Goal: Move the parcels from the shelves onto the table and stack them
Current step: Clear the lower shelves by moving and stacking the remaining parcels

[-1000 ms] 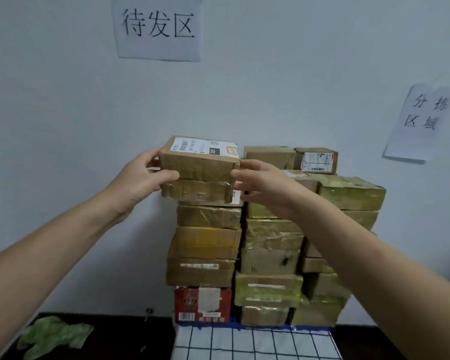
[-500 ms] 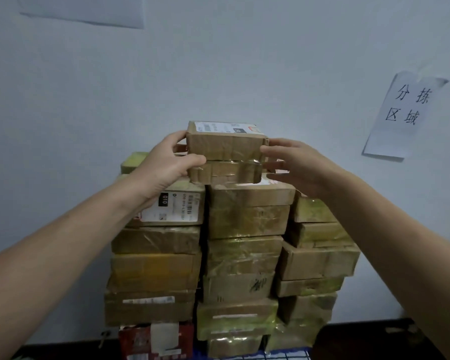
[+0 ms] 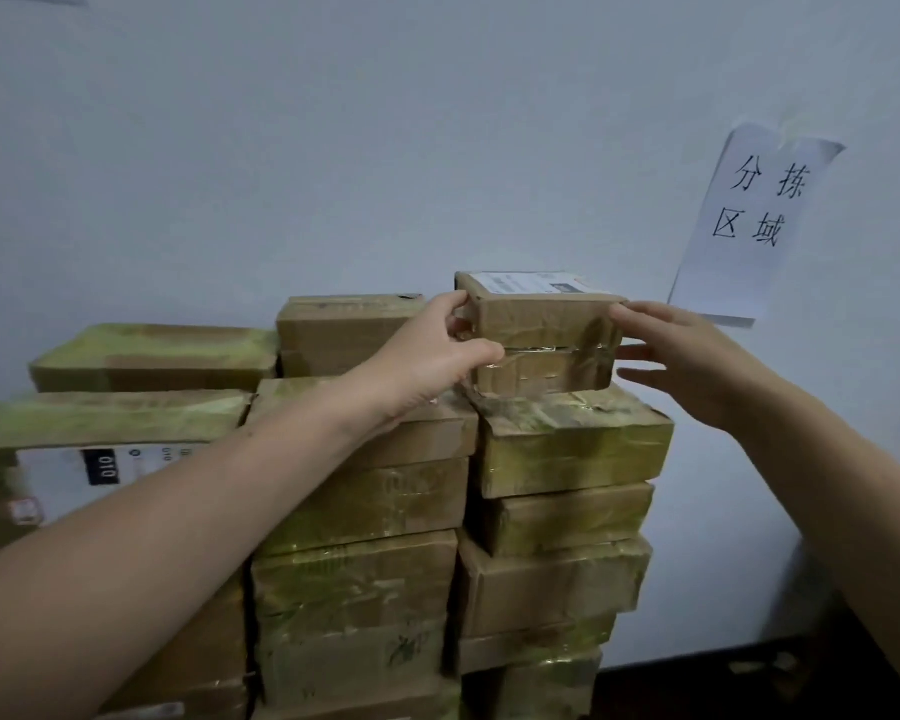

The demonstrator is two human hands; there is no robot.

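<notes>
- On top of the right pile (image 3: 557, 589), the top parcel (image 3: 541, 324) sits on a green-taped parcel (image 3: 572, 444), so we think it is being set down neatly.
- Our left hand (image 3: 427, 356) pinches its left end, thumb in front, to steady it.
- Our right hand (image 3: 697, 366) has straight, spread fingers touching its right end, likely to line it up.
- We count two hands, one paper sign (image 3: 754, 220), and three piles in front, side by side.
</notes>
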